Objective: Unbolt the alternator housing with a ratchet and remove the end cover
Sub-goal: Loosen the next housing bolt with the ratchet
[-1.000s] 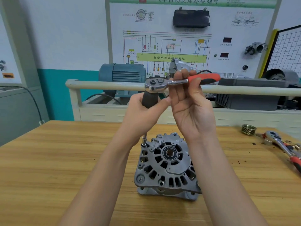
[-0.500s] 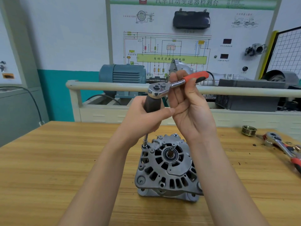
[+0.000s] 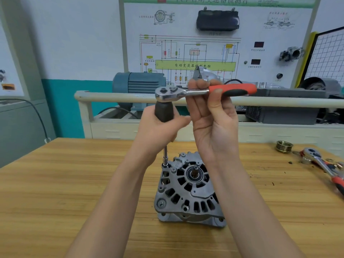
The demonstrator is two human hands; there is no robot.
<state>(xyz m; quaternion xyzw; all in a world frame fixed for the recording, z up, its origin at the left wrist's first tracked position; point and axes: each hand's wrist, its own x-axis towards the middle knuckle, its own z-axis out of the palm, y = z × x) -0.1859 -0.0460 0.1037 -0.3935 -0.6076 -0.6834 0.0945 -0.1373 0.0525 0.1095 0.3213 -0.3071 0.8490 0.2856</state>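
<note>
Wooden bench (image 3: 55, 192) runs across the foreground; behind it a white rail (image 3: 115, 96), a blue motor (image 3: 138, 83) and a wiring-diagram board (image 3: 188, 53). Alternator (image 3: 188, 189) stands on the bench at centre, vented end cover up, shaft stub showing in the middle, directly below and between both hands. Ratchet (image 3: 204, 91) is held level above it, chrome head to the left, red-and-black grip pointing right. Right hand (image 3: 214, 125) is raised palm toward the camera, fingers curled over the ratchet shank just right of the head. Left hand (image 3: 158, 131) is wrapped round the dark extension handle (image 3: 163, 113) under the ratchet head, thumb reaching toward the right palm. Thin extension shaft (image 3: 165, 153) drops from that fist to a bolt at the alternator's upper left edge. Second ratchet (image 3: 323, 166) lies at the bench's far right, well apart; a grooved pulley (image 3: 284, 146) sits just beside it.
</note>
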